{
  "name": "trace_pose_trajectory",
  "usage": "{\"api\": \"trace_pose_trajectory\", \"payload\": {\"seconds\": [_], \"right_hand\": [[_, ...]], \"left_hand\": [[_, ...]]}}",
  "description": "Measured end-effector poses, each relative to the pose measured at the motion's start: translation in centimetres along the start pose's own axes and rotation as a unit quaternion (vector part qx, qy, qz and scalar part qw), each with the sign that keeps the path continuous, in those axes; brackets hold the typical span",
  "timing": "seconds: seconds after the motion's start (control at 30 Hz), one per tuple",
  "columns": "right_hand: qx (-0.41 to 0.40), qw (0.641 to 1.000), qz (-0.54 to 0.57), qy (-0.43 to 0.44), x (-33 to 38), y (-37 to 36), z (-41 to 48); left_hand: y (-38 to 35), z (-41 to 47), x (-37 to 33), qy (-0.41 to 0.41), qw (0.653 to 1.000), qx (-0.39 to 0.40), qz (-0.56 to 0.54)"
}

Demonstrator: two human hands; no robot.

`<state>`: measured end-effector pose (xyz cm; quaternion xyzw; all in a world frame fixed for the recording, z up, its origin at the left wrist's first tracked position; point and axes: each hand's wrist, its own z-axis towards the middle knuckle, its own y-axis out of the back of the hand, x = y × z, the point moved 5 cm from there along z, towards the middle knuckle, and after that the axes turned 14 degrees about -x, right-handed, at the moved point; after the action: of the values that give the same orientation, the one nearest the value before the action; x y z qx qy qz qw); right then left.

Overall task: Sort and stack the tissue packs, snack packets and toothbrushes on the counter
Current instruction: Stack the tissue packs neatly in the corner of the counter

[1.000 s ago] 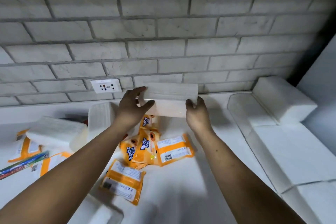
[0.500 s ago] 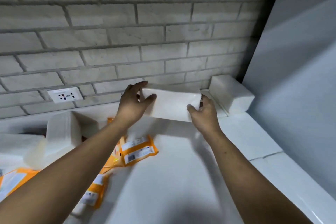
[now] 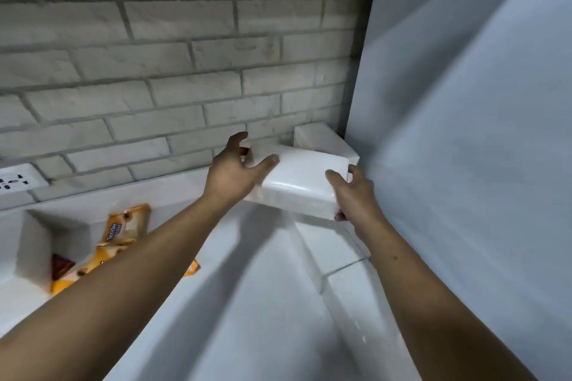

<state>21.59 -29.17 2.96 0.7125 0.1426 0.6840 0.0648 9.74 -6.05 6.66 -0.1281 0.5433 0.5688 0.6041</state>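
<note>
Two bare hands hold one white, plastic-wrapped rectangular tissue pack (image 3: pixel 303 182) between them, a little past the middle of the head view toward 2 o'clock. The left hand (image 3: pixel 235 173) grasps the pack's left end, thumb laid across the glossy top face and fingers hooked over the far edge. The right hand (image 3: pixel 356 195) clasps the right end, thumb on top and fingertips wrapped around the side and lower corner. The pack sits level, low over the white counter (image 3: pixel 247 303), with a shadow under its near edge; whether it touches the surface I cannot tell.

Just beyond it, at 1 o'clock, a second white tissue pack (image 3: pixel 322 141) lies in the corner where the pale grey brick wall (image 3: pixel 185 71) meets a smooth white side panel (image 3: pixel 464 133). The held pack overlaps it from here, so contact between them is unclear.

Over at 8 o'clock, partly hidden by the left forearm, several orange snack packets (image 3: pixel 127 227) lie loosely piled on the counter. Beside them, at 9 o'clock, a white block-shaped pack (image 3: pixel 34 244) stands on end, with a small dark red packet (image 3: pixel 62 266) at its foot. A white wall socket (image 3: pixel 15 179) shows at the left edge of the wall.
</note>
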Motion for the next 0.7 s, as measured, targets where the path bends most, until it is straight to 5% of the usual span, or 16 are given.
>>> {"api": "trace_pose_trajectory", "payload": {"seconds": [0.3,0.5,0.7], "right_hand": [[0.028,0.995,-0.025,-0.094,-4.1,7.4,2.9],[-0.011,0.990,-0.029,-0.140,-6.6,10.7,3.4],[0.010,0.986,-0.070,-0.149,-7.7,12.0,2.7]], "left_hand": [[-8.5,-2.7,-3.8,-0.022,0.990,0.136,-0.027],[-13.1,-5.7,-5.6,-0.128,0.945,0.300,0.035],[-16.0,-6.7,-4.8,-0.173,0.931,0.311,0.076]]}}
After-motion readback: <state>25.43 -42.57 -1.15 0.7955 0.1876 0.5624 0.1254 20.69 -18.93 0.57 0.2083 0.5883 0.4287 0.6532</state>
